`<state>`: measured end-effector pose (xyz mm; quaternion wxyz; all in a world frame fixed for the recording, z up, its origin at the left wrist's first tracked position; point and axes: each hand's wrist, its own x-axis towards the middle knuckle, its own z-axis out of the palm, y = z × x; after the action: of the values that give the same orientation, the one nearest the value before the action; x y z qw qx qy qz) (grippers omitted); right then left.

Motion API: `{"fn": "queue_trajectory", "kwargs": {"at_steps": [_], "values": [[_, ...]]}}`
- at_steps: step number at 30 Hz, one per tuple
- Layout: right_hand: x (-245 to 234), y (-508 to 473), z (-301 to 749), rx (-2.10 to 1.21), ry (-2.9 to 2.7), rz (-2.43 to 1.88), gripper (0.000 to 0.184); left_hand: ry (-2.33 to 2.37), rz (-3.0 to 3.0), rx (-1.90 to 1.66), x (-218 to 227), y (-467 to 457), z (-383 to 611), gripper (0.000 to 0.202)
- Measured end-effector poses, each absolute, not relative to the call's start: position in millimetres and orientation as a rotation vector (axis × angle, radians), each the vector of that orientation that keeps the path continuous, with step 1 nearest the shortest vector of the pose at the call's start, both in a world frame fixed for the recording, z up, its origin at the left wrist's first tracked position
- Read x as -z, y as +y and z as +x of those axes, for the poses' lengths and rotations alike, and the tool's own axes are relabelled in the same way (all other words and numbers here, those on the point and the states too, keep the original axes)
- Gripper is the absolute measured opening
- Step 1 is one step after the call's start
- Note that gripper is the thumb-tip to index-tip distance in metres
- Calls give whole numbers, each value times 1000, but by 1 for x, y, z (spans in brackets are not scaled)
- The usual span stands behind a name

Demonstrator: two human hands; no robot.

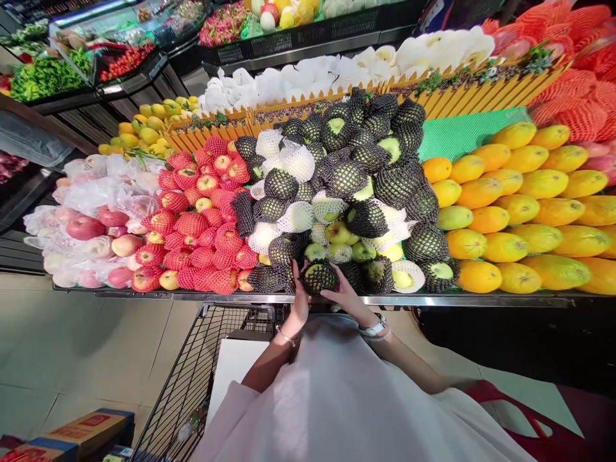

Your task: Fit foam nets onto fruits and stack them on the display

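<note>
Between my two hands is a green apple in a black foam net (pixel 319 277), at the front edge of the fruit display. My left hand (pixel 301 298) curves around its left side. The fingers of my right hand (pixel 347 294) close on its right side. Behind it lie bare green apples (pixel 339 232) and several others in black foam nets (pixel 342 178). White foam nets (pixel 295 217) are mixed among them. The undersides of both hands' grip are partly hidden.
Red-netted apples (pixel 195 224) and bagged apples (pixel 85 226) lie to the left, papayas (pixel 522 240) to the right. A low orange fence (pixel 491 93) runs behind. The metal display edge (pixel 462 299) is before me. A shopping cart (pixel 180 378) stands at my left; cardboard boxes (pixel 91 431) lie beyond.
</note>
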<state>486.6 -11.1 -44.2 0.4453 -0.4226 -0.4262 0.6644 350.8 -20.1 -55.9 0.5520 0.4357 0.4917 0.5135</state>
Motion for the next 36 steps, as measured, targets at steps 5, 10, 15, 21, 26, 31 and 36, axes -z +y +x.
{"fn": "queue_trajectory", "kwargs": {"at_steps": [5, 10, 15, 21, 26, 31, 36], "values": [[45, -16, 495, -1137, -1356, -1241, 73, 1175, 1677, -1129, 58, -18, 328, 74], [60, -2, 511, -552, -1814, -1246, 52, 1338, 2276, -668, 52, -6, 311, 54], [76, 3, 518, -322, -1975, -1189, 46, 1487, 2505, -155, 42, 1, 318, 71], [84, -1, 507, -261, -2115, -1165, 42, 1467, 2516, -172, 44, 0, 310, 75], [81, -2, 498, -152, -2319, -1266, 51, 1423, 2453, -231, 49, 2, 303, 72], [72, -4, 498, -48, -2460, -1338, 59, 1367, 2440, -289, 47, 1, 301, 75], [65, -3, 486, -56, -2509, -1488, 67, 1355, 2462, -384, 36, -3, 302, 81]]}}
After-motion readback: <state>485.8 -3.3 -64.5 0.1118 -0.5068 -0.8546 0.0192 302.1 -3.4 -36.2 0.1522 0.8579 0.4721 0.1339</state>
